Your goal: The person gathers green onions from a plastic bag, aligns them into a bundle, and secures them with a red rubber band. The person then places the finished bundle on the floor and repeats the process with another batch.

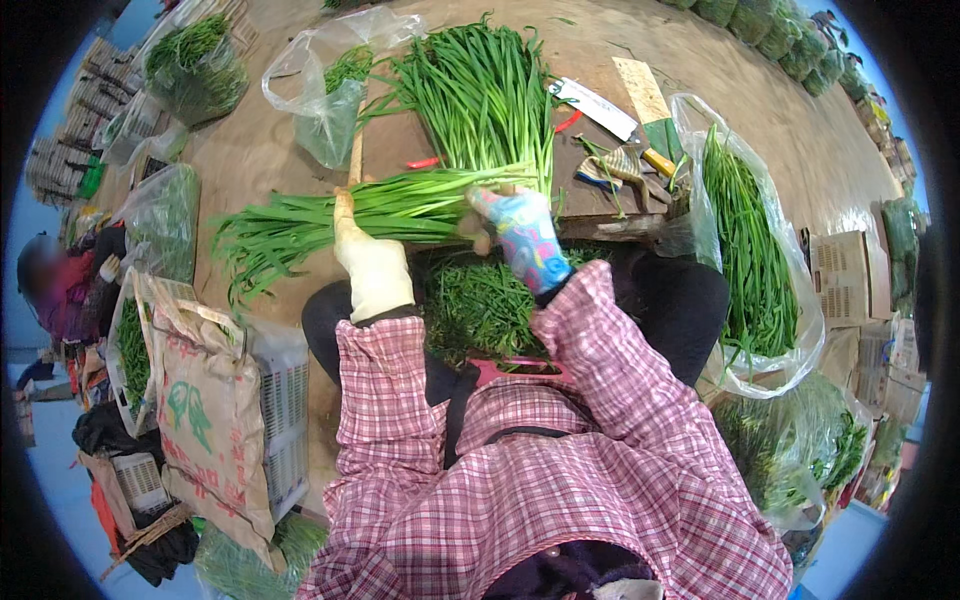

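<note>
My left hand (375,262), in a pale glove, grips a bunch of garlic chives (427,199) around its leafy middle. The bunch lies sideways, its leaf tips drooping to the left. My right hand (529,236), in a blue patterned glove, holds the pale stem end; its fingertips are blurred. Just beyond, a large pile of garlic chives (480,97) rests on a low wooden board (600,217), stems towards me. Between my knees, green trimmings (484,307) fill a container with a pink rim (480,373).
Right on the board are a striped work glove (621,166), a yellow handle (658,162) and a flat white strip (596,110) bearing writing. Plastic bags of greens stand right (750,247) and far left (322,120). Beside my left knee is a plastic crate (285,405). A person (79,277) sits left.
</note>
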Motion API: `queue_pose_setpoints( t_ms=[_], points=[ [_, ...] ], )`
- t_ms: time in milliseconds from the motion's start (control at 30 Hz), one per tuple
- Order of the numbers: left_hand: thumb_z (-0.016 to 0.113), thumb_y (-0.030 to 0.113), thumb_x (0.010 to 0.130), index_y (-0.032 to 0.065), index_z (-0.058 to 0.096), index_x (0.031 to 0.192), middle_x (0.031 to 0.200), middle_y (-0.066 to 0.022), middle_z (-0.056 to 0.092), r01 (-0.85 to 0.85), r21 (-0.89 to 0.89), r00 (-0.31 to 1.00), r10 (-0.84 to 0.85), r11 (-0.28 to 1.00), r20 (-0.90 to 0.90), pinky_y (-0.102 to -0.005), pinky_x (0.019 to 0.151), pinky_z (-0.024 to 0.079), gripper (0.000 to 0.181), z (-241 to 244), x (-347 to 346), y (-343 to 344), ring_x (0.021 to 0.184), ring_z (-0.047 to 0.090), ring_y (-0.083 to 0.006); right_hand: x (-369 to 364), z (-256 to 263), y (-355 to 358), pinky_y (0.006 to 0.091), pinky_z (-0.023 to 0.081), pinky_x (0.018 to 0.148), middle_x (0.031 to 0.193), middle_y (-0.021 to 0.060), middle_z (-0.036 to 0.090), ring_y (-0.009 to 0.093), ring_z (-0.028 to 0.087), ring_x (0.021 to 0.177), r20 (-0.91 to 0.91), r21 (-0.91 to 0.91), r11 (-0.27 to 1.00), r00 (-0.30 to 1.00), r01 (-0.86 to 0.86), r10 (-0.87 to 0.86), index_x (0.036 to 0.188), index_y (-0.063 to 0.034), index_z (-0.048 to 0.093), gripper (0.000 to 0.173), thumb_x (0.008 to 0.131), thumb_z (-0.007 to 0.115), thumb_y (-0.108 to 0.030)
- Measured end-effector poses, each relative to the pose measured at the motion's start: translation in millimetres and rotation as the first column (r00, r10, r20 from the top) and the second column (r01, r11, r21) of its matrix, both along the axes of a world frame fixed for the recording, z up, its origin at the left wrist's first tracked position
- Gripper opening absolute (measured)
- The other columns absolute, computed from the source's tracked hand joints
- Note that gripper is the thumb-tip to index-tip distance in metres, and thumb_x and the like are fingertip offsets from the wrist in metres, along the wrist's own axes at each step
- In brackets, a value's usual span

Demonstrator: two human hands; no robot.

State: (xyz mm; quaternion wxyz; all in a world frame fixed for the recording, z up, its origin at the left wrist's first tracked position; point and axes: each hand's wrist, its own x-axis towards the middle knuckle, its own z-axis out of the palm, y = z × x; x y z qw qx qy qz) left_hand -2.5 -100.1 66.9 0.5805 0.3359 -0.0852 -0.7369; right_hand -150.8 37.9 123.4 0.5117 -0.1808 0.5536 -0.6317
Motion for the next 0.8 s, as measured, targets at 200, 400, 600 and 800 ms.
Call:
queue_pose_setpoints(
  t_ms=[200, 400, 600, 800],
  points=[
    [0.059, 0.031, 0.094, 0.0081, 0.063, 0.11, 0.106, -0.0055, 0.066, 0.067, -0.027, 0.998, -0.068, 0.997, -0.016, -0.035, 0.09, 0.048, 0.028, 9.4, 7.6, 4.7, 0.095, 0.061, -0.0196, -14.5, -16.1, 1.2, 0.0254, 0.043, 0.043, 0.065, 0.007, 0.062, 0.013, 0.052, 0.045, 0.042, -0.033, 0.98, 0.98, 0.195, -0.193, 0.096, -0.0001, 0.064, 0.019, 0.09, 0.064, -0.018],
    [0.053, 0.027, 0.098, 0.0069, 0.059, 0.108, 0.102, -0.0071, 0.064, 0.055, -0.033, 0.992, -0.058, 0.998, -0.114, -0.0371, 0.09, 0.049, 0.023, 0.2, 17.3, -12.4, 0.093, 0.061, -0.0208, -66.3, -64.4, 52.1, 0.0276, 0.049, 0.046, 0.073, 0.0068, 0.065, 0.014, 0.058, 0.051, 0.068, -0.06, 0.945, 0.946, 0.322, -0.317, 0.095, -0.0004, 0.065, 0.023, 0.09, 0.065, -0.023],
    [0.052, 0.029, 0.098, 0.0064, 0.059, 0.112, 0.109, -0.0084, 0.064, 0.029, -0.035, 0.999, -0.029, 0.999, -0.017, -0.0402, 0.095, 0.048, 0.027, 20.9, 8.9, 3.9, 0.099, 0.06, -0.0234, -20.7, -65.3, 53.9, 0.0242, 0.046, 0.053, 0.095, 0.0064, 0.068, 0.012, 0.061, 0.063, -0.089, 0.155, 0.983, 0.993, 0.093, -0.08, 0.118, 0.0019, 0.061, 0.039, 0.089, 0.069, -0.023],
    [0.053, 0.033, 0.098, 0.0064, 0.061, 0.111, 0.112, -0.0079, 0.064, 0.054, -0.011, 0.999, -0.054, 0.998, 0.007, -0.0404, 0.096, 0.046, 0.03, 32.0, -9.5, 6.6, 0.102, 0.059, -0.0233, -12.8, -36.9, 46.9, 0.0262, 0.045, 0.047, 0.072, 0.0061, 0.065, 0.013, 0.058, 0.055, -0.023, 0.092, 0.993, 0.996, -0.08, 0.082, 0.095, 0.0006, 0.067, 0.02, 0.087, 0.068, -0.018]
  ],
)
